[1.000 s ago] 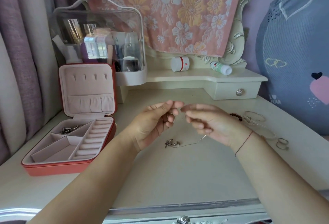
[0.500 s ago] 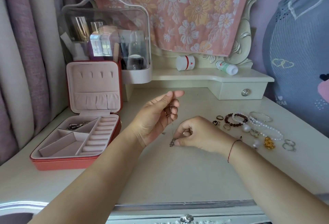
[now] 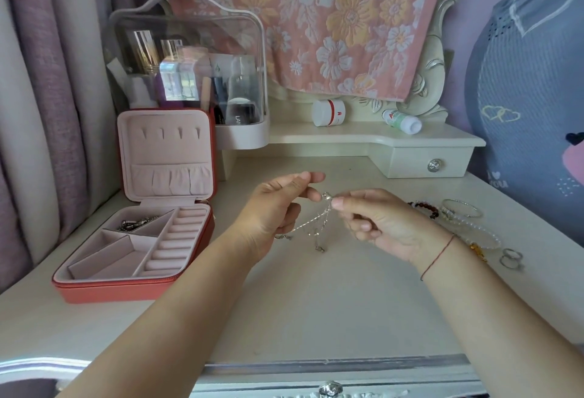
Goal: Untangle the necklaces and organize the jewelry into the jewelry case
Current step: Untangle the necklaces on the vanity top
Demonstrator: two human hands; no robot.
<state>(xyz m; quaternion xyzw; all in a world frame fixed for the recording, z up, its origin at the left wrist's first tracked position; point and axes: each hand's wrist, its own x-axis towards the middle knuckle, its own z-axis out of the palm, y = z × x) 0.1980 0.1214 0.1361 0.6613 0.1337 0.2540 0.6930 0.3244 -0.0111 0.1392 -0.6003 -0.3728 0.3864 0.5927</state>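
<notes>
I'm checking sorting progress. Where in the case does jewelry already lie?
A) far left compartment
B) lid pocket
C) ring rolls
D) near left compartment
A: a silvery clump lies in the case's far left compartment; its other sections look bare.

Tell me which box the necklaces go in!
Look at the left side of the white dressing table, beside the curtain. In front of the clear cosmetics organizer sits the jewelry case. It is the only red box, lid open, pink-lined inside.
</notes>
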